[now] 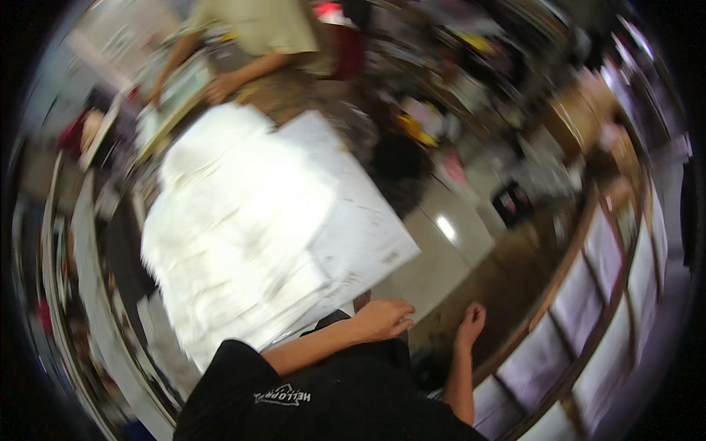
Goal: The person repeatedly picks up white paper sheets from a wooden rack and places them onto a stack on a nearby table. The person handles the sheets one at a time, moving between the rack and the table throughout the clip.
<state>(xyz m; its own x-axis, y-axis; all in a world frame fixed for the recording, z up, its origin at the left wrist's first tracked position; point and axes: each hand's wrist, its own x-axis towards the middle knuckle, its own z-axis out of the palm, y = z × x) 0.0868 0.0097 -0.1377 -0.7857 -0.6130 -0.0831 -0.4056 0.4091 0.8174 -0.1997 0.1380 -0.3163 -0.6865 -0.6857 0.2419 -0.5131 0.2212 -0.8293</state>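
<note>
The whole picture is smeared by motion. My left hand (382, 320) lies with its fingers stretched out and nothing in it, at the near corner of a large white sheet (368, 235). A thick pile of white sheets (235, 220) covers most of that surface. My right hand (471, 322) hangs apart to the right over the brown floor (515, 272), fingers curled in, nothing visible in it. My black sleeve (309, 397) fills the lower edge.
Another person in a beige shirt (257, 29) stands at the far side, with a hand (220, 88) on papers. Wooden shelving with pale panels (603, 309) curves along the right. Cluttered goods (441, 95) line the back.
</note>
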